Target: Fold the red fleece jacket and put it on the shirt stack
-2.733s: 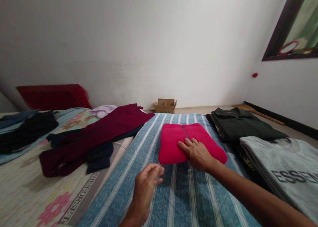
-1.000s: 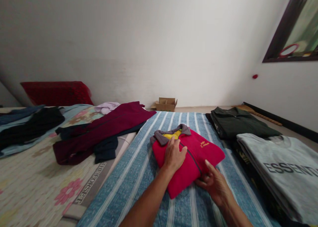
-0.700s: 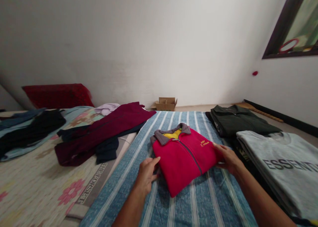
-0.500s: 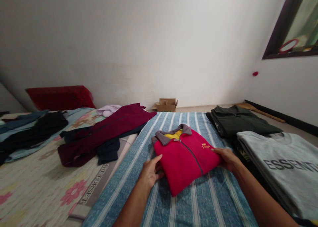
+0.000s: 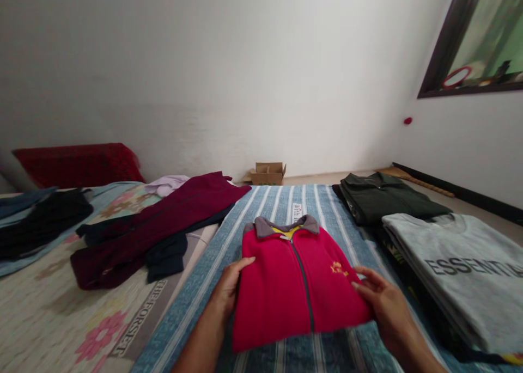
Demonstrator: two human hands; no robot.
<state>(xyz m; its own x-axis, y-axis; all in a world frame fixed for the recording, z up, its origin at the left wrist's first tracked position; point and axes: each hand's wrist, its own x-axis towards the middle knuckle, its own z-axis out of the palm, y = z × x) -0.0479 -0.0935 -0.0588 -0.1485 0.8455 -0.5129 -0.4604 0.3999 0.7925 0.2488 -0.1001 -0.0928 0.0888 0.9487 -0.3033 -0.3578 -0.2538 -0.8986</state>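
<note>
A folded red zip-up jacket (image 5: 273, 286) with a grey collar, yellow lining and small yellow embroidery is in front of me, its lower edge seemingly raised off the striped blue sheet (image 5: 208, 275). My left hand (image 5: 229, 286) grips its left side, thumb on top and the other fingers hidden underneath. On the opposite side, my right hand (image 5: 382, 297) pinches the jacket's edge between thumb and fingers. To the right lie a folded grey T-shirt (image 5: 457, 248) with dark lettering and a folded dark green garment (image 5: 388, 199), each atop other folded clothes.
Left of the sheet, a maroon garment (image 5: 163, 226) lies loosely over navy cloth on a floral cover (image 5: 49, 313). Black clothing (image 5: 41, 220) is farther left. A cardboard box (image 5: 267, 173) stands by the wall, and a red-covered item (image 5: 77, 163) at the back left.
The jacket has turned to face me more squarely and come nearer, its front edge lifted. Both hands moved with it. The view has shifted slightly to the right.
</note>
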